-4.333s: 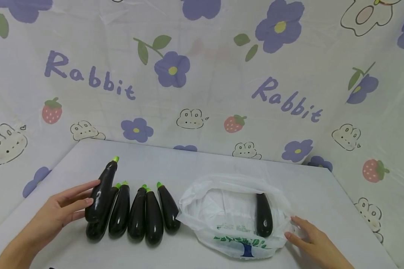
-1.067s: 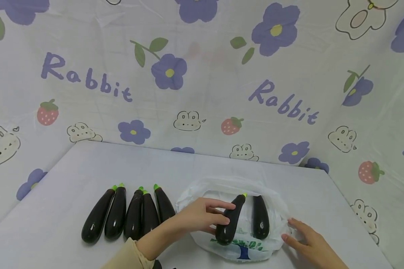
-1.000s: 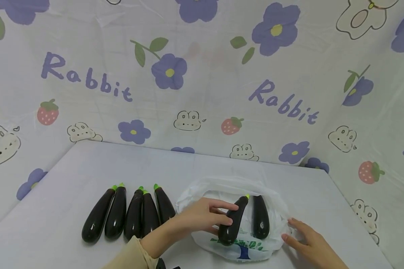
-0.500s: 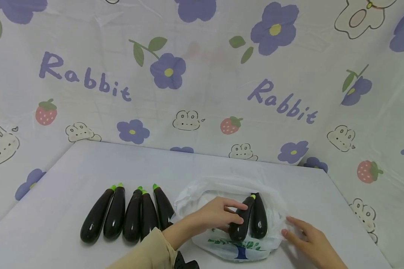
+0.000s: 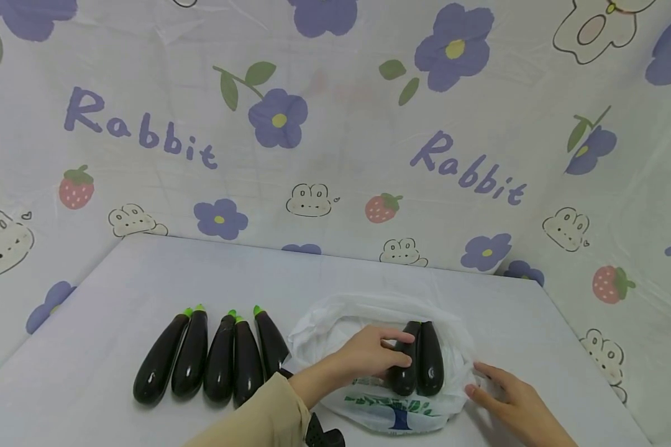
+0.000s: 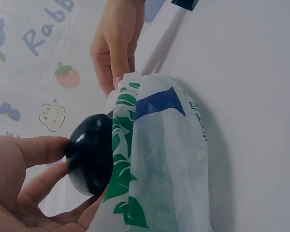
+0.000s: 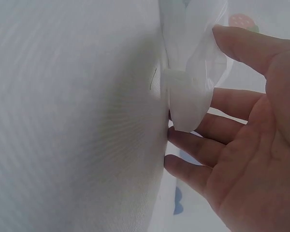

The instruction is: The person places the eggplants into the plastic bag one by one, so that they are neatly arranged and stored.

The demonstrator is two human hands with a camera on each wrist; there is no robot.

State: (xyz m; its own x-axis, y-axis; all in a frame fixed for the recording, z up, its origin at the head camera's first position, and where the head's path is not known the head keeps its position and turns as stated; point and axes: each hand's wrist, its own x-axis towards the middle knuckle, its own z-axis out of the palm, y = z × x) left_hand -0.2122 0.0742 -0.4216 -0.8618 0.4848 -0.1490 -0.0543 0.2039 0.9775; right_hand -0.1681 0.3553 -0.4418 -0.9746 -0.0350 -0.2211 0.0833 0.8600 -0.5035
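Observation:
Inside a white plastic bag (image 5: 386, 304), its mouth spread, my left hand (image 5: 362, 355) grips a dark eggplant (image 5: 405, 382) between thumb and fingers. That eggplant lies beside a second eggplant (image 5: 430, 360), nearly parallel to it. In the left wrist view, the rounded end of the gripped eggplant (image 6: 89, 154) shows at the bag's edge, partly covered by the green-printed plastic (image 6: 159, 145). My right hand (image 5: 514, 400) pinches the bag's right side. From the right wrist, its thumb (image 7: 241, 43) is against the plastic (image 7: 191, 92), with the fingers behind and below.
Several eggplants (image 5: 190, 360) with green stems lie in a row left of the bag on the white table (image 5: 229, 267). My left forearm's sleeve (image 5: 257, 413) crosses in front of the row's right end. A patterned cloth (image 5: 335, 155) hangs behind the table.
My left hand has carried an eggplant from the row rightward into the bag, then closer against the other eggplant there. The right hand has stayed at the bag's right side.

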